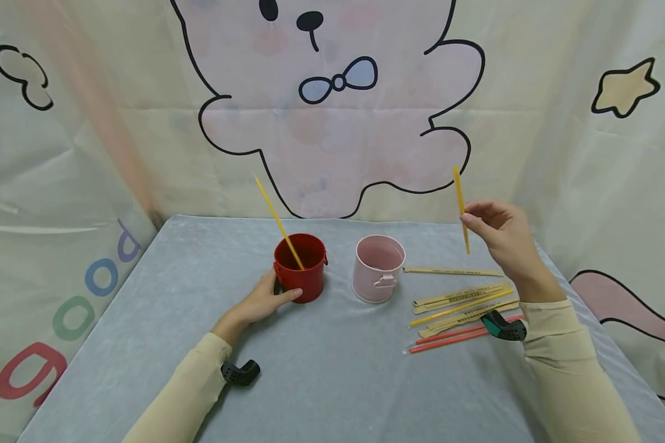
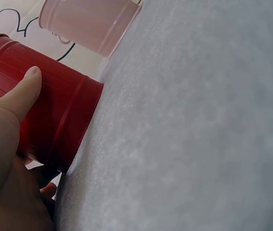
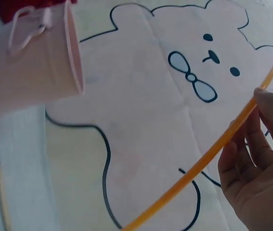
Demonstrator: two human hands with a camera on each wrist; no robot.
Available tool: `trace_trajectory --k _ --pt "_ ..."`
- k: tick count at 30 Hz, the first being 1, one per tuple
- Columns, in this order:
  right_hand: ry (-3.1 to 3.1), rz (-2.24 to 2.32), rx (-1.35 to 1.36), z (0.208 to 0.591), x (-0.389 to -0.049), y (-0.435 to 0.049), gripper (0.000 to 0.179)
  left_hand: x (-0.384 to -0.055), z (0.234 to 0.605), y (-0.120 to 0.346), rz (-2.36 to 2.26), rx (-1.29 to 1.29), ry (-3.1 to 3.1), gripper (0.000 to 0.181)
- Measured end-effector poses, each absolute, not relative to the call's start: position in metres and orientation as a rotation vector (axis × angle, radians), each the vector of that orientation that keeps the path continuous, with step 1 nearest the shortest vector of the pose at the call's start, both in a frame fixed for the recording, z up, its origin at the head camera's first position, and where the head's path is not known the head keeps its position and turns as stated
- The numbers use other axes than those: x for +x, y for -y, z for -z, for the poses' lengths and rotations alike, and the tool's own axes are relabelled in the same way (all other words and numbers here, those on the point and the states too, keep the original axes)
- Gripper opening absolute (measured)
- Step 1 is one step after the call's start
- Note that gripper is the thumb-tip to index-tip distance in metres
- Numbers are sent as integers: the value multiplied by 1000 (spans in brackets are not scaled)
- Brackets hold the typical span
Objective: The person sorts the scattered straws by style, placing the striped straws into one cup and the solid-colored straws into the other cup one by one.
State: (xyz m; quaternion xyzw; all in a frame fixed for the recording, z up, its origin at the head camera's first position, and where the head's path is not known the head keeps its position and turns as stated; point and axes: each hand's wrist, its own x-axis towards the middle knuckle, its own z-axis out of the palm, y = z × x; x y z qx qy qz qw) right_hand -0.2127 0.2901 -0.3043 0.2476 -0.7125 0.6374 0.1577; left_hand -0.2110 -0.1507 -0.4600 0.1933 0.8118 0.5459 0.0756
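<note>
My left hand (image 1: 262,299) grips a small red bucket (image 1: 312,284) low on its side. In the left wrist view the thumb (image 2: 26,91) lies along the bucket's wall, while the other fingers go partly out of sight behind it. A yellow straw (image 1: 277,218) leans in the red bucket and sticks out above the rim. Raised over the right of the table, my right hand (image 1: 501,237) pinches another yellow straw (image 1: 459,191) between thumb and fingers. That straw runs diagonally across the right wrist view. Between the hands stands a pale pink bucket (image 1: 367,277), upright.
Right of the pink bucket, several paper-wrapped straws (image 1: 460,296) lie with a bare yellow straw (image 1: 449,309) and red straws (image 1: 449,346). One wrapped straw (image 1: 451,271) lies apart, farther back. A printed cloth (image 1: 321,141) hangs behind the grey-covered table (image 1: 332,381).
</note>
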Motion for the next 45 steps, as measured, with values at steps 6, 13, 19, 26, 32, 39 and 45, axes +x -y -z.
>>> trace_trajectory --k 6,13,19,26,32,39,45 --pt "1754 -2173 763 290 -219 -267 19 -213 458 152 -1638 566 -2434 74" --pt "1665 -2283 757 279 -225 -239 15 -215 456 152 -1625 572 -2440 71" --pt "1606 -2371 704 271 -228 -218 17 -215 453 151 -1624 563 -2432 69" --pt "1527 -2447 672 262 -228 -194 15 -216 453 151 -1613 554 -2440 72" --pt "1512 -2491 659 257 -229 -167 14 -214 453 151 -1619 534 -2433 72" --pt "1540 -2515 577 258 -226 -132 32 -207 453 152 -1618 552 -2439 73" --pt "1541 -2576 555 265 -225 -105 36 -202 453 152 -1608 554 -2447 73"
